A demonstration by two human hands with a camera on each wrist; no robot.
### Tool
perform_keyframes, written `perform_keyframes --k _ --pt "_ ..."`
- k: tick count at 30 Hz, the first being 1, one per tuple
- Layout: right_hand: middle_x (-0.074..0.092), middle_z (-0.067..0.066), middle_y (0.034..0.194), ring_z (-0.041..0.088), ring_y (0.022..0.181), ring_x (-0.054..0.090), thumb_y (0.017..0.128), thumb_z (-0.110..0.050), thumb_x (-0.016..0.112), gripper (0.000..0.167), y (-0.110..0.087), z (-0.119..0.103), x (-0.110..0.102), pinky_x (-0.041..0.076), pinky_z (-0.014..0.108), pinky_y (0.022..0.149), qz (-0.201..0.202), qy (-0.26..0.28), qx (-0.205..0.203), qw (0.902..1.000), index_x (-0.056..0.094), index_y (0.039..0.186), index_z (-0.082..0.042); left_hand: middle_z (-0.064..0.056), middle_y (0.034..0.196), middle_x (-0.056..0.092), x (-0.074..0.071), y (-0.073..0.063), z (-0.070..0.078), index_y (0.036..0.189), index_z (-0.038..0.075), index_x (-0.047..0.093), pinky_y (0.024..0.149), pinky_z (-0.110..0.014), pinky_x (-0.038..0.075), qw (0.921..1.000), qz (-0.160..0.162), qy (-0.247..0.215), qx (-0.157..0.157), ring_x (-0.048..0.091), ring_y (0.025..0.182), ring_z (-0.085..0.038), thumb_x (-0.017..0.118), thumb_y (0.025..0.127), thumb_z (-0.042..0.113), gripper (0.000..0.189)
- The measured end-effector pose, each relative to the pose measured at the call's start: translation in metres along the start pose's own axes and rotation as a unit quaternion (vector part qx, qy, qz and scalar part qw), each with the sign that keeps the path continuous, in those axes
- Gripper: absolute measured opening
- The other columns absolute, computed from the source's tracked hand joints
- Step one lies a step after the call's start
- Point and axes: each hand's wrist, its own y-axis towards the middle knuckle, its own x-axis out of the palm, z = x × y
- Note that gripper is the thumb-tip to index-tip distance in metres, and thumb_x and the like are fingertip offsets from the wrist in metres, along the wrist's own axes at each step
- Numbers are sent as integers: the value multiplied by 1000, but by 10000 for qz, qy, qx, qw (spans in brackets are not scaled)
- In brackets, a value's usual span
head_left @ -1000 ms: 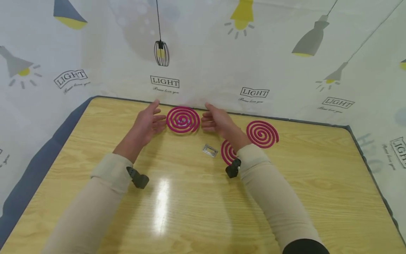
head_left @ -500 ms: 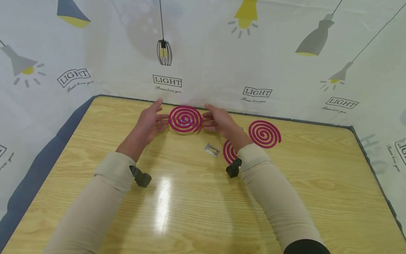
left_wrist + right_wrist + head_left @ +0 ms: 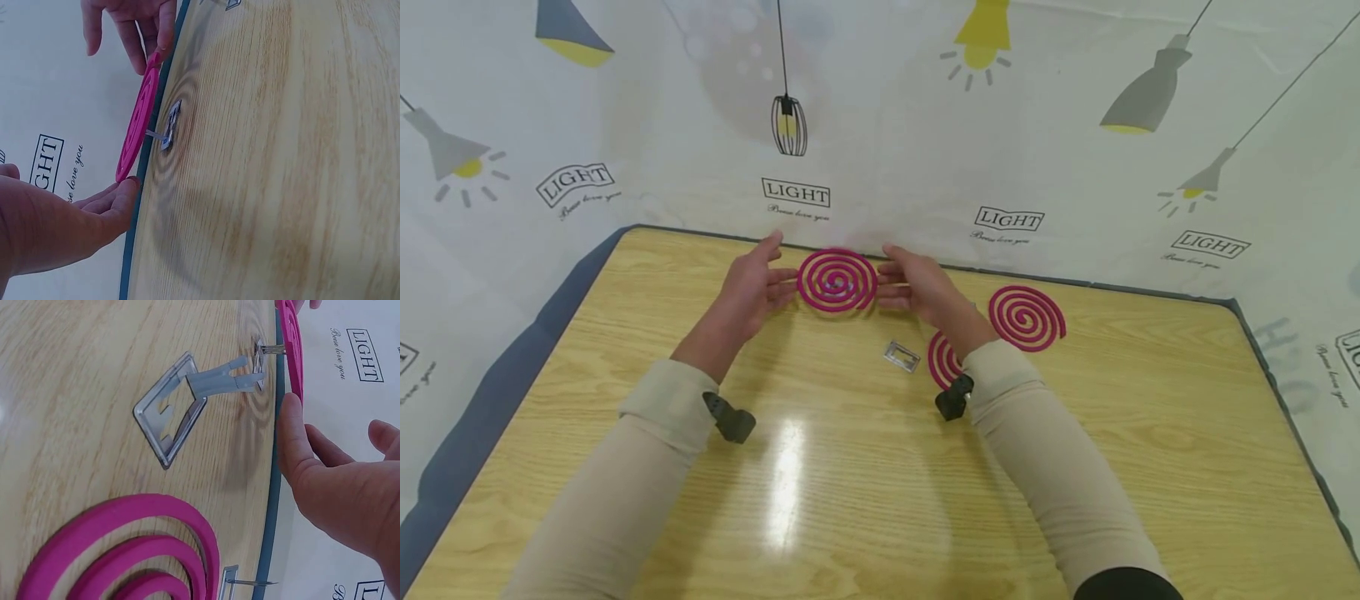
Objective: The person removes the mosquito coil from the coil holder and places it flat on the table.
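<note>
A magenta mosquito coil (image 3: pixel 835 280) lies flat near the table's back edge, raised on the upright tongue of a small metal coil stand (image 3: pixel 170 128). My left hand (image 3: pixel 747 289) is at the coil's left rim, its straight fingertips right at the edge. On the opposite side, my right hand (image 3: pixel 922 285) has extended fingers at the right rim. Both thumbs point up, away from the coil. Another metal stand (image 3: pixel 902 356), with a bent-up forked tongue, lies in front of the right hand. Beside it, a second coil (image 3: pixel 942 360) is partly hidden by the right wrist.
A third magenta coil (image 3: pixel 1026 317) lies on the table (image 3: pixel 850 483) to the right of my right wrist. One more metal stand (image 3: pixel 229 582) shows near the back edge in the right wrist view. A printed cloth wall (image 3: pixel 880 125) rises behind the table.
The head view has shifted slightly. Both hands stay at the raised coil's two sides, and the other coils and stands lie where they were.
</note>
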Motion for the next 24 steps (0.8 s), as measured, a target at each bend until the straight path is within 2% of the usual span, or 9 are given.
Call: perform_keyframes --k 4,9,16,24 --pt "58 12 112 26 92 65 99 -42 54 59 -2 -2 1 54 41 95 -25 -107 -56 9999 49 134 5 -23 151 36 -1 -1 1 156 6 14 115 -40 34 10000 -17 2 67 43 136 -33 38 100 55 77" --pt "54 18 124 31 103 62 100 -42 51 60 -11 -7 4 51 44 100 -115 -104 -79 9998 46 137 5 -23 150 38 -2 -2 1 155 6 16 116 -41 34 9999 16 65 144 44 135 -34 38 101 54 76" --pt "56 18 124 31 101 63 100 -42 52 59 -17 -7 3 51 44 99 -180 -89 -35 9998 47 136 4 -22 150 40 -2 -8 2 155 7 17 115 -41 35 9999 34 95 134 45 134 -32 39 101 53 75" --pt "58 19 129 33 112 62 100 -44 50 59 -32 -12 2 51 43 99 -414 -588 -46 9974 47 138 0 -25 149 40 -9 -16 -2 155 4 16 115 -41 34 9991 -149 270 308 45 134 -35 39 101 52 76"
